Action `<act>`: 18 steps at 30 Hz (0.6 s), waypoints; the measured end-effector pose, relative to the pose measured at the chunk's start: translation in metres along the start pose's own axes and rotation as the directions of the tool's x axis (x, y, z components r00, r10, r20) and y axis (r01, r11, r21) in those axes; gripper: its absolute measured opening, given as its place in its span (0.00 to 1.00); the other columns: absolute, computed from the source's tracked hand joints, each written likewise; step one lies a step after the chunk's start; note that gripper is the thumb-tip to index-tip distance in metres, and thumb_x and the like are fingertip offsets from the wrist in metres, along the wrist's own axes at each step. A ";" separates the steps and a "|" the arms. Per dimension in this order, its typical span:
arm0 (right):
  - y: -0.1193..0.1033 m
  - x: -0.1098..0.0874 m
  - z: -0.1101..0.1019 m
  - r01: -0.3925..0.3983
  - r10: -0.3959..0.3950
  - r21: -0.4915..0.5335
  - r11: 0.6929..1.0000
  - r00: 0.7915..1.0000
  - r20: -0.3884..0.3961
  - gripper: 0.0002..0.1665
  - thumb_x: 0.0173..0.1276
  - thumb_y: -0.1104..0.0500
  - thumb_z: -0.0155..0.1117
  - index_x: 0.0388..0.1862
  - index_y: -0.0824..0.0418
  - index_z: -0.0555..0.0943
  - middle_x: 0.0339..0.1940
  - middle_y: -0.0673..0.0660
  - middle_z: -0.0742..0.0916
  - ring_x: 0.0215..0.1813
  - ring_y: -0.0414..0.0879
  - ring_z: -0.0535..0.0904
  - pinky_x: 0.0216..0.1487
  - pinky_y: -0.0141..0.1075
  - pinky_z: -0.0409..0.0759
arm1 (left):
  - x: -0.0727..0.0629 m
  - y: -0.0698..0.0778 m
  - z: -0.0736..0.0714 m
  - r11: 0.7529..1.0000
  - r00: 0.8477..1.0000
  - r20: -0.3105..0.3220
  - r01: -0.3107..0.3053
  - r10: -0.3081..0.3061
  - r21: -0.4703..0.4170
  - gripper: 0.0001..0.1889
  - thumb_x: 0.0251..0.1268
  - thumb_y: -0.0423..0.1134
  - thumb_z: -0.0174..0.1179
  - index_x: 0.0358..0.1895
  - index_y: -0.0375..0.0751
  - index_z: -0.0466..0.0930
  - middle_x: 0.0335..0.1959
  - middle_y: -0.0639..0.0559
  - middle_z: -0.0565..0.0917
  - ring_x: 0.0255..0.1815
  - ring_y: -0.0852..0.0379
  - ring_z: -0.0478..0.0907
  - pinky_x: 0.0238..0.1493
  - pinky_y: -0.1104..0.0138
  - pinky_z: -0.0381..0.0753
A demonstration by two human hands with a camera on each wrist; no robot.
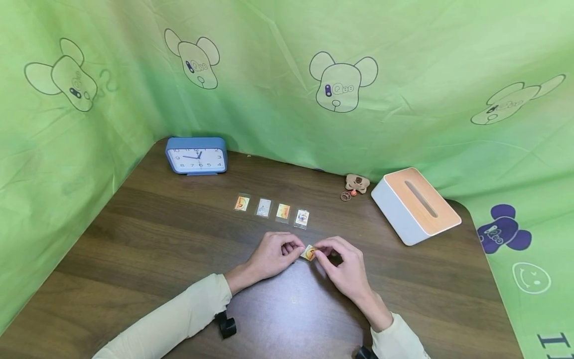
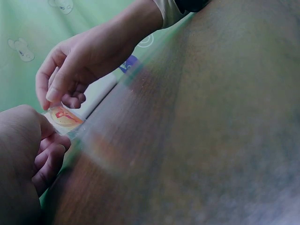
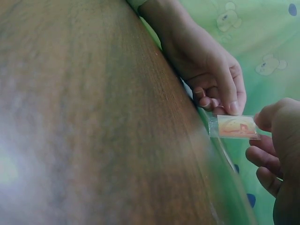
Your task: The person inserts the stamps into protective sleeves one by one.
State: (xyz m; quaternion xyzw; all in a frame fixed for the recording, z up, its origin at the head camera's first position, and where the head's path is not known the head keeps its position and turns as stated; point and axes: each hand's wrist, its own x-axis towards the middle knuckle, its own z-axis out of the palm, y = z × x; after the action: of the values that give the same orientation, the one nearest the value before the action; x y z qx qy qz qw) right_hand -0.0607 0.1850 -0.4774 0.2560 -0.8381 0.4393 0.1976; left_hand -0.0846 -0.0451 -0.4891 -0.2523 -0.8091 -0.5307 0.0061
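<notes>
Between my two hands is a small orange-and-yellow picture stamp (image 1: 309, 253) in a clear sleeve, held above the table. My left hand (image 1: 271, 254) pinches one edge of it between thumb and forefinger. On the opposite side, the thumb and fingertips of my right hand (image 1: 345, 267) pinch it too. The right wrist view shows the sleeved stamp (image 3: 237, 126) with clear plastic reaching past the picture. Seen from the left wrist, a red-and-orange design shows on the stamp (image 2: 65, 117). Beyond my hands lies a slanting row of several sleeved stamps (image 1: 282, 212), laid flat with gaps between them.
A blue alarm clock (image 1: 197, 155) stands at the back left of the wooden table (image 1: 148, 239). Back right is a white tissue box (image 1: 414, 205) with a wooden lid, and a brown bear-shaped keychain (image 1: 357, 183) lies beside it. Green printed cloth (image 1: 269, 89) hangs behind.
</notes>
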 end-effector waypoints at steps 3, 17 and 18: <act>0.000 -0.001 0.001 -0.014 0.014 0.012 1.000 1.000 -0.026 0.19 0.61 0.74 0.83 0.48 0.59 0.91 0.38 0.49 0.92 0.35 0.40 0.85 0.37 0.30 0.83 | 0.000 -0.001 0.001 1.000 1.000 -0.001 0.007 -0.007 0.003 0.02 0.73 0.30 0.72 0.40 0.38 0.93 0.33 0.51 0.90 0.31 0.70 0.81 0.35 0.72 0.86; 0.006 -0.002 0.004 -0.211 0.217 0.106 0.972 0.975 -0.045 0.15 0.65 0.76 0.79 0.45 0.61 0.92 0.32 0.51 0.91 0.33 0.37 0.83 0.37 0.24 0.82 | 0.000 0.000 0.000 0.999 0.999 -0.026 0.035 -0.036 -0.022 0.03 0.76 0.33 0.72 0.46 0.39 0.92 0.35 0.53 0.89 0.33 0.67 0.82 0.36 0.71 0.87; 0.008 -0.001 0.004 -0.221 0.227 0.107 0.969 0.972 -0.054 0.14 0.66 0.76 0.79 0.45 0.61 0.92 0.31 0.52 0.91 0.33 0.36 0.83 0.37 0.23 0.82 | 0.000 -0.001 0.000 0.999 0.999 -0.031 0.032 -0.032 -0.020 0.03 0.75 0.32 0.72 0.47 0.39 0.92 0.36 0.53 0.88 0.34 0.67 0.82 0.37 0.71 0.86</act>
State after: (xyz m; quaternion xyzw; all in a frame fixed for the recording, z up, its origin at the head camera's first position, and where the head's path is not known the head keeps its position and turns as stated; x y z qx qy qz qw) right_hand -0.0648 0.1860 -0.4850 0.1548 -0.8317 0.5084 0.1610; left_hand -0.0849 -0.0451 -0.4896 -0.2312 -0.8076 -0.5424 0.0077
